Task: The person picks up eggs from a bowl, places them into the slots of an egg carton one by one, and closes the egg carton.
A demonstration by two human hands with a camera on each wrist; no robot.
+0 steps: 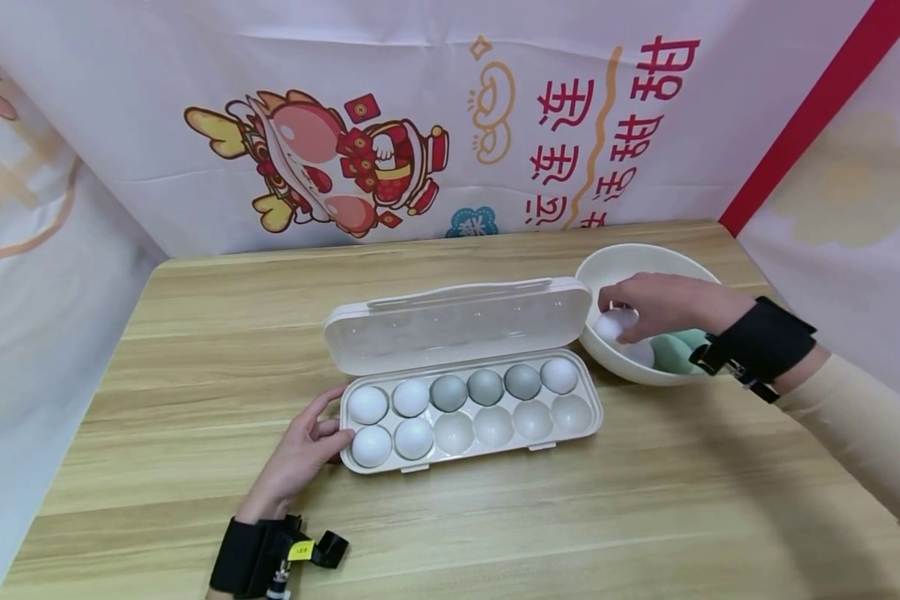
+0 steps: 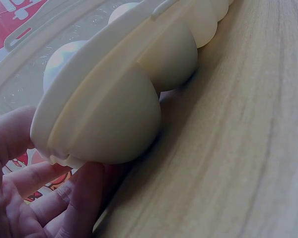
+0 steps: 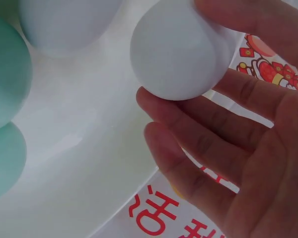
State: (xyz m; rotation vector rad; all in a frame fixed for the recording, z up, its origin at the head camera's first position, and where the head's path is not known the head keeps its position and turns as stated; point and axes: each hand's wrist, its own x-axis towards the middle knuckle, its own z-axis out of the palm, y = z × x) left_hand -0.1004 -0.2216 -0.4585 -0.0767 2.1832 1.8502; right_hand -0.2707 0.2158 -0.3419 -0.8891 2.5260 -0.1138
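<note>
My right hand (image 1: 667, 302) pinches a white egg (image 3: 179, 52) between thumb and fingers, at the left inside of a white bowl (image 1: 600, 268). In the bowl lie green eggs (image 1: 672, 353) and another pale egg (image 3: 67, 25). To the left, a white egg box (image 1: 492, 427) stands with its clear lid (image 1: 457, 329) tipped back. Its back row is filled with white eggs (image 1: 410, 397) and greyish eggs (image 1: 486, 387); two white eggs occupy the front row's left cups. My left hand (image 1: 303, 450) grips the box's left end, thumb on the rim and fingers below, as the left wrist view shows.
Everything stands on a wooden table (image 1: 195, 375). A white cloth with cartoon prints (image 1: 315, 158) and red lettering hangs behind it. The lid's right end is close against the bowl.
</note>
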